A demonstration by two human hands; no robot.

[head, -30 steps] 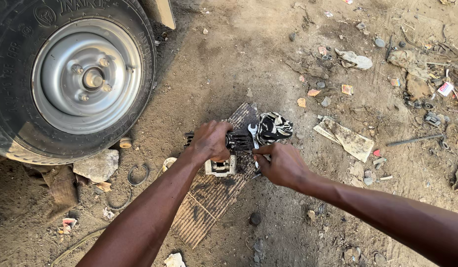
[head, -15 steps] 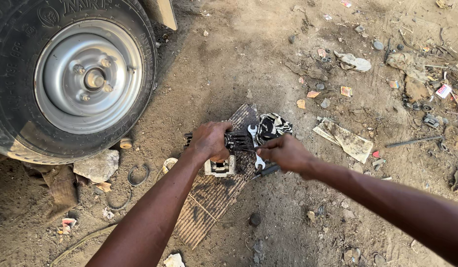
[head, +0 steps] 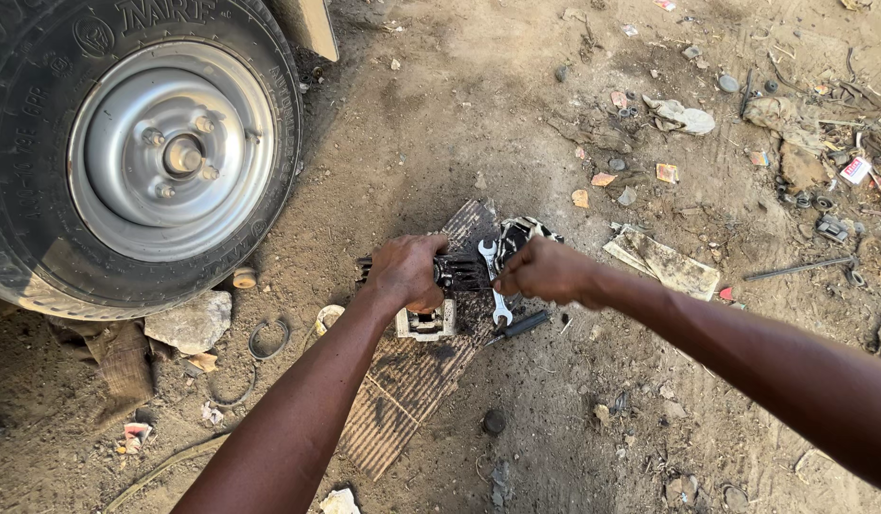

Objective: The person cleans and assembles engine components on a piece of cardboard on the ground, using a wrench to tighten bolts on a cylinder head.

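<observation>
On ribbed mat (head: 402, 390) beside wheel (head: 169, 157): dark metal part (head: 459, 274), detail indistinct, mostly hidden under left hand (head: 409, 271), fingers clamped around it. Right hand (head: 545, 271), arm outstretched, fingers pinched wrench (head: 494, 286).

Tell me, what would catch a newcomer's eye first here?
Probably the big wheel with its silver rim, upper left. At the centre, the left hand grips a dark greasy metal part over a striped mat on the dirt, while the right hand works a wrench against it.
</observation>
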